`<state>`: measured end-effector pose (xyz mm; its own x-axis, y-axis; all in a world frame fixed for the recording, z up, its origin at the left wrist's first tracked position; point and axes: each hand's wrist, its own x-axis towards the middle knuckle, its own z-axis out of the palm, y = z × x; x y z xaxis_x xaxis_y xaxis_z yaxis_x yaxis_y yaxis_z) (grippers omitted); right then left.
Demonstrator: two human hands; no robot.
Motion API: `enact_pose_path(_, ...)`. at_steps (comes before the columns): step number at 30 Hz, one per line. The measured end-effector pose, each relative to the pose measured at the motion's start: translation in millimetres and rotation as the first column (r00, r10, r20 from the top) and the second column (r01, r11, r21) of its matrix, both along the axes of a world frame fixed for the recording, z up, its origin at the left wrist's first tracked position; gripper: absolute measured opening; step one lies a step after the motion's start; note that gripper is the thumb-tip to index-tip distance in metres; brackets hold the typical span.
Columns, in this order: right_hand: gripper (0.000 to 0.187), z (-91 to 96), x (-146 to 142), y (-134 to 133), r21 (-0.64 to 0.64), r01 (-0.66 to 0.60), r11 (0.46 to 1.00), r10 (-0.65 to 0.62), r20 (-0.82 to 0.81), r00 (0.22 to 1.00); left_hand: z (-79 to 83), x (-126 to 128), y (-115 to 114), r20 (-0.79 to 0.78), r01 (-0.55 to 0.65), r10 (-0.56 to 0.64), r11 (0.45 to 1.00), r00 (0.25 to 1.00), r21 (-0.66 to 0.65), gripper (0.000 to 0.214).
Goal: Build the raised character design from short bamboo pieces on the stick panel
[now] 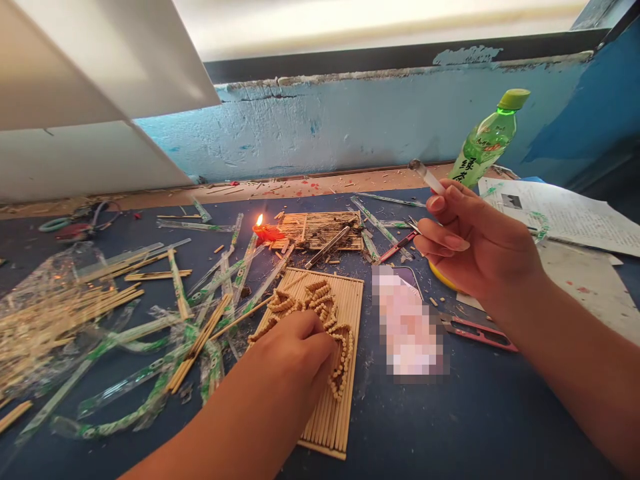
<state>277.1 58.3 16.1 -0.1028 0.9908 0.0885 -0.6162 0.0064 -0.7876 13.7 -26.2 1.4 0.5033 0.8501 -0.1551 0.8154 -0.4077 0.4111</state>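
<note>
My right hand [480, 233] is raised over the right side of the table, pinching a short white glue stick [433, 180] with a blackened end. A thin metal tip [414, 223] shows by its lower fingers. My left hand [297, 363] is closed and lowered onto a panel of bamboo sticks [340, 427] laid side by side; its fingertips are hidden. Short round pieces of stick [345, 353] stand on the panel in curved rows. Behind it, a small flame [259, 219] burns on a red candle [269, 233] beside a second, sooty stick panel [295, 225].
Loose sticks [113, 310] and clear green-printed wrappers [150, 407] cover the left side. A metal rod [327, 248] lies across the sooty panel. A red cutter [480, 333], a blurred pink object [407, 327], papers [565, 213] and a green bottle [487, 143] are on the right.
</note>
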Motion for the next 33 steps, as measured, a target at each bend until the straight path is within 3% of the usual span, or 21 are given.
enact_pose_path(15,0.006,-1.7,1.1,1.3,-0.002,0.006,1.0,-0.006,0.01,1.0,7.3,1.8,4.2,0.001,0.0,0.001,0.999,1.0,-0.043,0.026)
enact_pose_path(33,0.007,-1.0,-0.6,0.8,-0.017,0.029,0.999,-0.028,0.055,0.998,3.8,0.2,5.0,0.045,-0.015,0.016,1.0,0.999,-0.022,0.028)
